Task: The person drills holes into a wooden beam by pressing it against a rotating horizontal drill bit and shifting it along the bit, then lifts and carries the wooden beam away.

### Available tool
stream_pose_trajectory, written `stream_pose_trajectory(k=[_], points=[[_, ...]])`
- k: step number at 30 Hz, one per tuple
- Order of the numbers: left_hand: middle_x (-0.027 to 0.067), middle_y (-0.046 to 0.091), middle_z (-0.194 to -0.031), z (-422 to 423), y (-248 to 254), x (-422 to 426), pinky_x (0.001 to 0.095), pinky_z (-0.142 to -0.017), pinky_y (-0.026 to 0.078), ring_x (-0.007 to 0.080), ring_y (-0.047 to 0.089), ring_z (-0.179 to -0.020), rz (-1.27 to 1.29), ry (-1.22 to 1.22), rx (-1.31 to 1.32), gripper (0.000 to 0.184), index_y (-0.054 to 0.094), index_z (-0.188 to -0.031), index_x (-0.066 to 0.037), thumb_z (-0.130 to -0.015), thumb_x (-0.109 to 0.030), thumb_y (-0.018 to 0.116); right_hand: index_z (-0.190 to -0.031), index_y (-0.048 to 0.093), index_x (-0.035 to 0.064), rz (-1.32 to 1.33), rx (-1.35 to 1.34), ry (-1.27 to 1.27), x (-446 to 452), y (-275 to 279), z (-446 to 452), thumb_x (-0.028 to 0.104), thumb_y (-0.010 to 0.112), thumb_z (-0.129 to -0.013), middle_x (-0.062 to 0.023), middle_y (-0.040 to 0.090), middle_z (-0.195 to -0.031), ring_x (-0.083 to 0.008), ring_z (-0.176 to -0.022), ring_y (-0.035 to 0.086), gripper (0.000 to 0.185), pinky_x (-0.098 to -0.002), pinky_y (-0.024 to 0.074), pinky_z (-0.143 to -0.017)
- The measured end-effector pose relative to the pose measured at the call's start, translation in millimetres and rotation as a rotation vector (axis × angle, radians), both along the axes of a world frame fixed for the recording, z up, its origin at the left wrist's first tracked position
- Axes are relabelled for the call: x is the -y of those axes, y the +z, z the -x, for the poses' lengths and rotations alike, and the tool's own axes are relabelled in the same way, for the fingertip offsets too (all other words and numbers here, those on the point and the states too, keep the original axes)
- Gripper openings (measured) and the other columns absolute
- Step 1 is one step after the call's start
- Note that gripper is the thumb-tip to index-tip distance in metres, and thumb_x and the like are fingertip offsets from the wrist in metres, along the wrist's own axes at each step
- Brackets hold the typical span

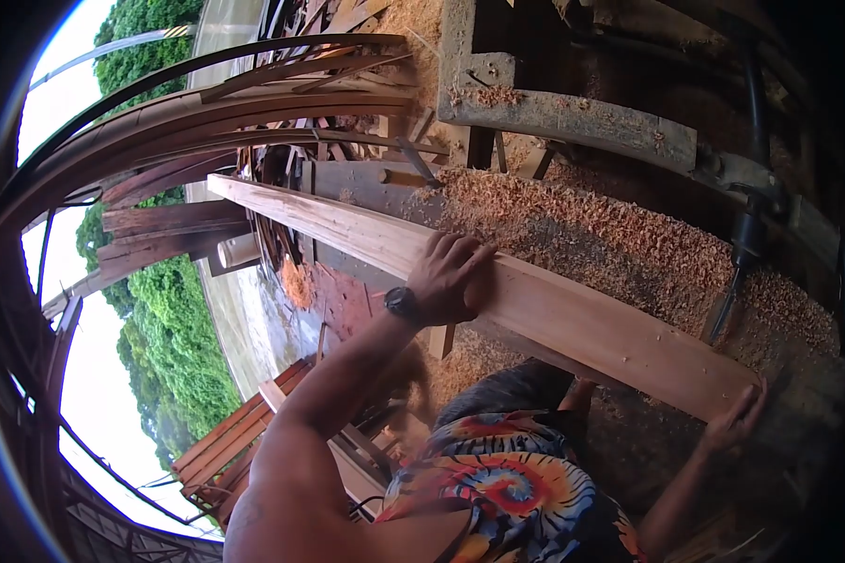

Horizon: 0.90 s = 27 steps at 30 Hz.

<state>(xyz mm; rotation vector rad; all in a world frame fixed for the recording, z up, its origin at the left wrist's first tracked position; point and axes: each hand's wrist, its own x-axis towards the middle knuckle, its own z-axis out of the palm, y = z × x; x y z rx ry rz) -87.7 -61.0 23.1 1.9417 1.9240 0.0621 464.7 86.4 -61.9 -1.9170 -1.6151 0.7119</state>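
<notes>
A long, pale wooden board (573, 310) runs diagonally from the upper left to the lower right. Near its middle, my left hand (453, 277), with a dark watch (403, 302) on the wrist, lies over the board with its fingers curled on the wood. At the board's lower right end, my right hand (734, 413) holds the corner, its fingers partly in shadow. Under and beside the board is a dark work surface (357, 188) strewn with wood shavings (582, 220).
A metal machine frame (573, 117) with a dark rod (747, 235) stands beyond the board. Long timber strips (216, 117) lie at the upper left. Stacked reddish planks (225, 446) are at the lower left. A small wood block (441, 341) shows below the board.
</notes>
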Motion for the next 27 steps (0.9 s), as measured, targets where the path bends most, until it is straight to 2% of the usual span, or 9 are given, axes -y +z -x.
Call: stream_pose_trajectory(k=[3, 4, 6, 7, 9, 12, 15, 22, 27], points=[[0.0187, 0.058, -0.138, 1.2, -8.1, 3.1, 0.0604, -0.117, 0.038, 0.0441, 0.053, -0.131, -0.055, 0.006, 0.017, 0.108, 0.05, -0.153, -0.01, -0.052, -0.022, 0.089, -0.144, 0.061, -0.003, -0.028, -0.206, -0.057, 5.7, -27.0, -12.5, 0.025, 0.056, -0.114, -0.0197, 0.066, -0.138, -0.0277, -0.124, 0.064, 0.041, -0.0395, 0.0512, -0.106], [0.0206, 0.056, -0.137, -4.8, -1.6, -3.0, 0.0592, -0.115, 0.04, 0.045, 0.052, -0.13, -0.023, 0.043, 0.002, 0.097, 0.052, -0.151, -0.009, -0.061, -0.022, 0.085, -0.143, 0.062, -0.0019, 0.003, -0.21, -0.11, 7.5, -21.8, -6.2, 0.024, 0.057, -0.113, -0.0182, 0.067, -0.136, -0.0275, -0.123, 0.064, 0.04, -0.0404, 0.0516, -0.106], [0.0224, 0.055, -0.14, -2.8, -3.4, 2.4, 0.0609, -0.116, 0.038, 0.0463, 0.05, -0.132, 0.02, 0.025, -0.019, 0.092, 0.051, -0.152, -0.006, -0.066, -0.021, 0.082, -0.141, 0.063, -0.0023, -0.007, -0.243, -0.158, 8.2, -14.6, 8.1, 0.021, 0.061, -0.111, -0.0157, 0.067, -0.134, -0.0261, -0.121, 0.063, 0.038, -0.0397, 0.0508, -0.106], [0.0233, 0.055, -0.14, -1.7, -7.3, 2.4, 0.0614, -0.116, 0.038, 0.0474, 0.05, -0.131, 0.021, 0.008, -0.04, 0.093, 0.052, -0.152, -0.005, -0.065, -0.018, 0.082, -0.141, 0.061, -0.0051, -0.034, -0.304, -0.13, 7.6, -12.1, 10.0, 0.023, 0.062, -0.111, -0.0128, 0.067, -0.134, -0.0245, -0.122, 0.062, 0.041, -0.0377, 0.0489, -0.108], [0.0241, 0.057, -0.137, -4.9, 1.9, -5.6, 0.0618, -0.115, 0.039, 0.0486, 0.051, -0.129, 0.072, -0.034, -0.065, 0.096, 0.052, -0.151, -0.004, -0.06, -0.014, 0.082, -0.14, 0.062, -0.0032, -0.012, -0.277, -0.067, 3.1, 4.0, 16.3, 0.019, 0.061, -0.111, -0.0096, 0.068, -0.129, -0.0189, -0.118, 0.061, 0.037, -0.0355, 0.0492, -0.104], [0.0241, 0.058, -0.135, 0.3, -7.3, -1.7, 0.0619, -0.114, 0.04, 0.0484, 0.054, -0.126, 0.028, -0.064, -0.052, 0.1, 0.053, -0.147, -0.002, -0.053, -0.014, 0.086, -0.137, 0.064, -0.0012, -0.056, -0.216, -0.066, -1.9, 12.5, 23.0, 0.019, 0.061, -0.11, -0.0106, 0.069, -0.126, -0.0218, -0.113, 0.065, 0.034, -0.0359, 0.052, -0.1], [0.0247, 0.059, -0.134, 0.1, -6.6, -5.1, 0.0616, -0.113, 0.043, 0.048, 0.055, -0.125, 0.023, -0.085, -0.041, 0.099, 0.053, -0.145, -0.001, -0.052, -0.012, 0.086, -0.137, 0.065, 0.0001, -0.058, -0.174, -0.04, -4.6, 14.9, 24.9, 0.02, 0.061, -0.11, -0.0153, 0.072, -0.128, -0.0251, -0.116, 0.069, 0.034, -0.0384, 0.0536, -0.101], [0.0236, 0.059, -0.136, 1.1, -4.6, -6.2, 0.061, -0.11, 0.046, 0.0467, 0.057, -0.124, 0.06, -0.095, -0.084, 0.103, 0.052, -0.147, -0.003, -0.05, -0.01, 0.088, -0.136, 0.065, 0.0008, -0.082, -0.157, -0.032, -9.8, 13.8, 26.1, 0.022, 0.063, -0.109, -0.015, 0.072, -0.128, -0.0273, -0.115, 0.07, 0.034, -0.0397, 0.0548, -0.098], [0.0229, 0.06, -0.139, -1.1, -3.1, -9.0, 0.0603, -0.112, 0.046, 0.0455, 0.057, -0.127, 0.081, -0.078, -0.085, 0.105, 0.051, -0.149, -0.004, -0.052, -0.01, 0.088, -0.137, 0.064, 0.0011, -0.072, -0.158, -0.022, -13.8, 15.7, 26.9, 0.022, 0.064, -0.109, -0.016, 0.072, -0.129, -0.028, -0.118, 0.069, 0.035, -0.0398, 0.0535, -0.102]])
